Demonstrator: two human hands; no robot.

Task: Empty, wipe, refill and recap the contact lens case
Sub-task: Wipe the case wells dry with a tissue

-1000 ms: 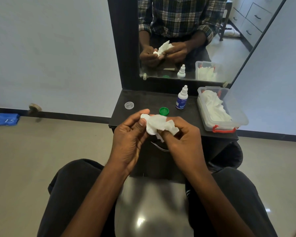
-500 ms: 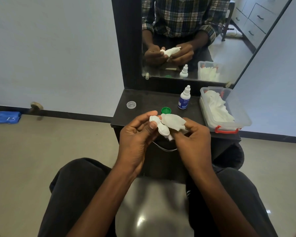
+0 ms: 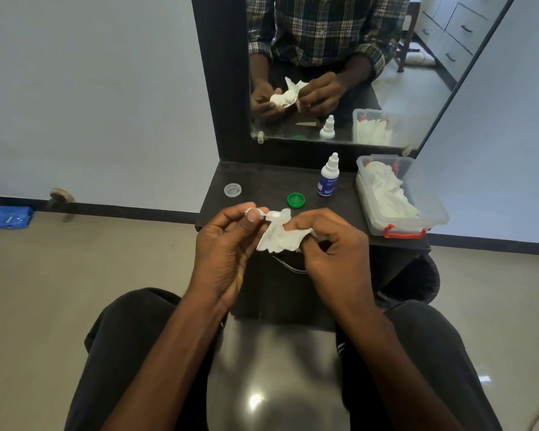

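Observation:
My left hand pinches one end of the white contact lens case between thumb and fingers, just in front of the dark shelf. My right hand grips a crumpled white tissue and presses it onto the case's other end, hiding most of the case. On the shelf lie a green cap and a clear cap, both off the case. A small white solution bottle with a blue label stands upright behind the green cap.
A clear plastic box with red latches, full of white tissues, sits on the shelf's right side. A mirror rises behind the shelf. My knees are below, with tiled floor between them. A blue packet lies on the floor far left.
The tissue has shifted lower and now hangs under my right fingers. My left thumb has slid to the case's left end. Both hands stay together in front of the shelf.

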